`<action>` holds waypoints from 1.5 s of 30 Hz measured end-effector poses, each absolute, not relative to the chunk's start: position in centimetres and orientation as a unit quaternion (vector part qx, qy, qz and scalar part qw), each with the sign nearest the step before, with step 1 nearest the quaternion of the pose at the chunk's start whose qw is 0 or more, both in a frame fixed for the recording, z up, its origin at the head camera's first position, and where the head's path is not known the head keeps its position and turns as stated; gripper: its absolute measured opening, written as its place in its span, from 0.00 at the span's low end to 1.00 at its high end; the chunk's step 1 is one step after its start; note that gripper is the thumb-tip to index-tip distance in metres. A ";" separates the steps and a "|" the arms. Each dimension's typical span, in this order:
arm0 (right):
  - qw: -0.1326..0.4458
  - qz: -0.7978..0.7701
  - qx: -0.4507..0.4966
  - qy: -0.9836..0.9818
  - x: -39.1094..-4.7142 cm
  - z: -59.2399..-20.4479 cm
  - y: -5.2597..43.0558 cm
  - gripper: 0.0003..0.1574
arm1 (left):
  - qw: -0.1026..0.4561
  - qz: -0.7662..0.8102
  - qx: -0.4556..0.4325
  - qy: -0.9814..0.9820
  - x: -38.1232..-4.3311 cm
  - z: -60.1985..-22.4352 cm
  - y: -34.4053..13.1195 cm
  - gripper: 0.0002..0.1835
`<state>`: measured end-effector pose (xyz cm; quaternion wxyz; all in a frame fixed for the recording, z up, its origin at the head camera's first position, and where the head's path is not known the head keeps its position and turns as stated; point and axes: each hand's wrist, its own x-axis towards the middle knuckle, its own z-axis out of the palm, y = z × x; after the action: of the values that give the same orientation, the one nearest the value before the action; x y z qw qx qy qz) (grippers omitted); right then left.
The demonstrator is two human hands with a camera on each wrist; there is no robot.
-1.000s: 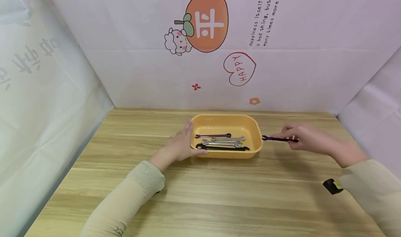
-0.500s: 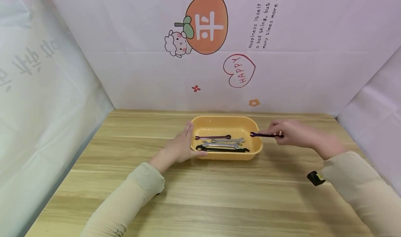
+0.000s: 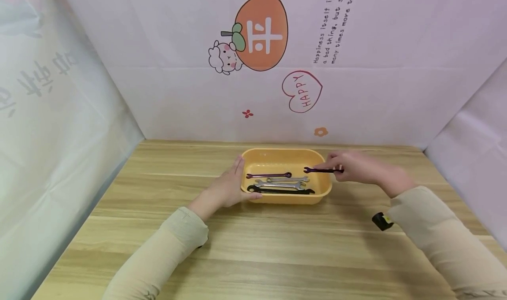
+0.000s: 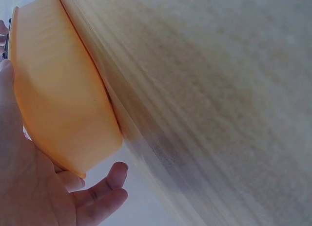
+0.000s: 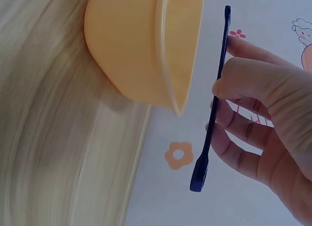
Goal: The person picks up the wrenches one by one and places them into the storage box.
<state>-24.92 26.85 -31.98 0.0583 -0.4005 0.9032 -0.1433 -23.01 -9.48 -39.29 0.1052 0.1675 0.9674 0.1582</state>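
Note:
A yellow plastic basin (image 3: 287, 198) stands on the table. My left hand (image 3: 226, 187) holds its left end, thumb over the front rim and fingers along the left side. Inside lie a purple combination wrench (image 3: 269, 175), two silver wrenches (image 3: 281, 184) and a black wrench (image 3: 283, 190), all roughly lengthwise. Above the basin's right rim, my right hand (image 3: 358, 166) pinches another dark purple wrench (image 5: 210, 123) between thumb and fingers. Its open end points left over the basin's interior. In the right wrist view, this wrench is apart from the basin wall.
The wood-grain table (image 3: 253, 251) carries the basin near its back edge. White printed cloth (image 3: 178, 97) rises behind and at both sides. A black device (image 3: 382, 221) sits at the right sleeve's cuff.
My right hand has moved left with the wrench, from beside the basin to over its right end. The left hand stays on the basin.

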 end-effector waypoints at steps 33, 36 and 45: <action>0.113 -0.129 -0.407 0.897 -26.7 -33.0 21.6 0.38 | 0.101 0.141 0.172 0.970 -22.9 -39.2 -9.5 0.72; 0.116 -0.127 -0.412 0.895 -26.9 -33.0 21.0 0.38 | 0.102 0.142 0.172 0.969 -22.9 -39.1 -9.5 0.72; 0.107 -0.131 -0.420 0.892 -27.6 -33.6 19.6 0.38 | 0.102 0.125 0.167 0.973 -22.9 -39.1 -9.5 0.72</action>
<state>-27.60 19.62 -33.59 0.1070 -0.4198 0.8917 -0.1308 -22.88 -9.47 -39.11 0.1023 0.1672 0.9727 0.1245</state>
